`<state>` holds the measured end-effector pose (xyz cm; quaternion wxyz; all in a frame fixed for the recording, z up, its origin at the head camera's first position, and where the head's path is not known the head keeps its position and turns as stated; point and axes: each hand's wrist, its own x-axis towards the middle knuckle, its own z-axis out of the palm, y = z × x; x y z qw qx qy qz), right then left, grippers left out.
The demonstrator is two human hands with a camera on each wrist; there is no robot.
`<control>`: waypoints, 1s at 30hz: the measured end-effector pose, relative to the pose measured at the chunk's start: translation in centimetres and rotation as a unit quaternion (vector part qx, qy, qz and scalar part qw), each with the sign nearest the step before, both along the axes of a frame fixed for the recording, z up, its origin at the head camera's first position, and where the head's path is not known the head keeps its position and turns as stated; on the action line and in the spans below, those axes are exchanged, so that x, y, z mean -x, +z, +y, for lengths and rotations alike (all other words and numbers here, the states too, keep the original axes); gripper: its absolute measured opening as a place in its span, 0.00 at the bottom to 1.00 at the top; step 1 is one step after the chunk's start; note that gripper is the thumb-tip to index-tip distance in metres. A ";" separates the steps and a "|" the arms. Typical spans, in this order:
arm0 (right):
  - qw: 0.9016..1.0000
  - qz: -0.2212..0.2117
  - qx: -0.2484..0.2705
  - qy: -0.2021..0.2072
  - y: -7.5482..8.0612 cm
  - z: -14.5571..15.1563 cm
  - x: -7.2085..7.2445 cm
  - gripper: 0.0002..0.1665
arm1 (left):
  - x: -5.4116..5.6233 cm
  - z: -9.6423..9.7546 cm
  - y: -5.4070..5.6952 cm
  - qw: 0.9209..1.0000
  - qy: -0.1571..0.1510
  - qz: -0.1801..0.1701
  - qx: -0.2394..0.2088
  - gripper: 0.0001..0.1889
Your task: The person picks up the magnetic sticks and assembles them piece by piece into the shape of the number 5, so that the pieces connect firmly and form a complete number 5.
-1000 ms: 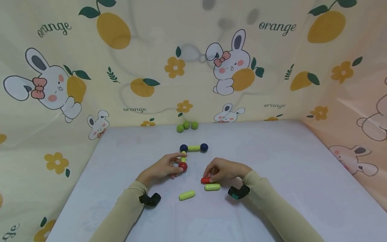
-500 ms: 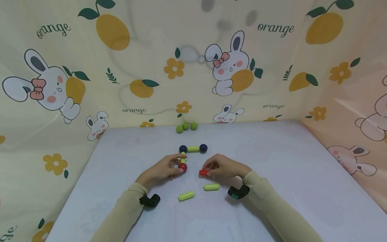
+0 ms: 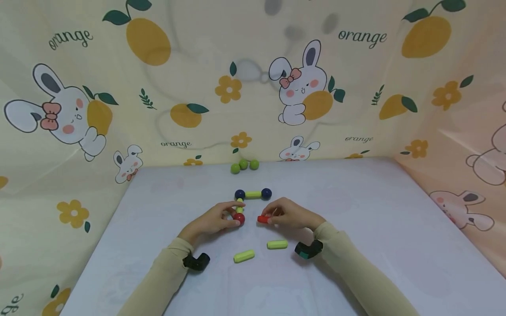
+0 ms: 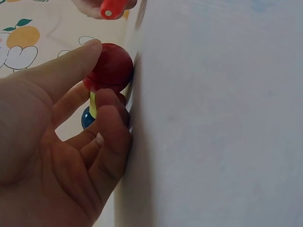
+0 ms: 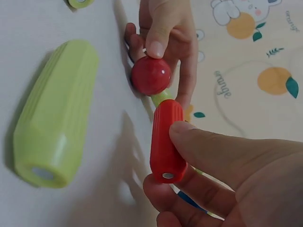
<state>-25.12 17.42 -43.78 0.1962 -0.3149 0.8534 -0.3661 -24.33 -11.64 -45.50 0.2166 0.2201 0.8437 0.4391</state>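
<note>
My left hand (image 3: pixel 213 218) grips a red ball (image 3: pixel 239 219) between thumb and fingers, low at the table. From that ball a yellow-green magnetic rod (image 3: pixel 239 206) runs back to a dark blue ball (image 3: pixel 240 194). A second yellow-green rod (image 3: pixel 253 194) joins it to another dark blue ball (image 3: pixel 266 193) on the right. In my right hand (image 3: pixel 290 214), a red magnetic rod (image 5: pixel 168 142) is pinched between thumb and fingers, apart from the red ball. A round metal spot shows on the rod's end in the right wrist view.
Two loose yellow-green rods (image 3: pixel 277 244) (image 3: pixel 244 256) lie on the white table (image 3: pixel 269 289) in front of the hands. Three green balls (image 3: pixel 243 164) sit at the back edge, against a printed cloth backdrop (image 3: pixel 197 66). Black wrist bands (image 3: pixel 196 262) are worn on both sleeves.
My right hand has lifted the red rod from beside a loose yellow-green one and carried it leftward and back, closer to the red ball. The left hand keeps its grip in the same place.
</note>
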 end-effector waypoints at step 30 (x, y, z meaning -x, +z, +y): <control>0.999 0.027 -0.012 -0.043 -0.3 -3.7 -0.7 0.14 | 0.1 0.0 -0.2 1.000 0.009 0.000 0.008 0.31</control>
